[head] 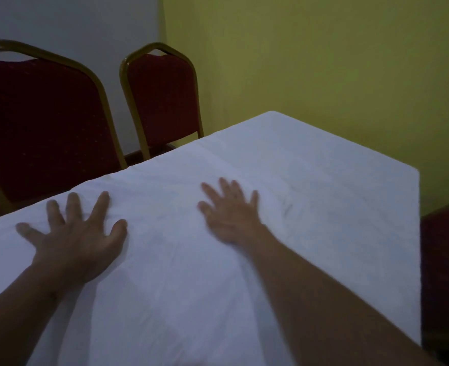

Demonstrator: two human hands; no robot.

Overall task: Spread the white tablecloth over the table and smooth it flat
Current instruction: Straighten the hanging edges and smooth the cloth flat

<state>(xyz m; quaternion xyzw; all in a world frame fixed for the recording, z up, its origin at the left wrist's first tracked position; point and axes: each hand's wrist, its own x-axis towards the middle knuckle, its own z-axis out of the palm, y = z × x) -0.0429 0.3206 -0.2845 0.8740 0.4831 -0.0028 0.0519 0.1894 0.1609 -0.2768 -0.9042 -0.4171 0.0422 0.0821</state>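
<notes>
White tablecloth (310,186) draped over table, creased

**White cloth covers the whole surface**

The surface (413,175) is hidden under a white tablecloth (310,194), so only its outline shows: a straight left edge, a far corner and a straight right edge. The cloth reaches all three and runs out of view at the bottom. It lies mostly flat. Soft wrinkles gather in the middle, a shallow ridge runs along the left edge, and a few faint crease marks sit right of centre. The left hand (78,239) lies palm down near the left edge with its fingers (99,204) spread. The right hand (231,215), blurred, lies flat further in, well apart from the left.
</notes>
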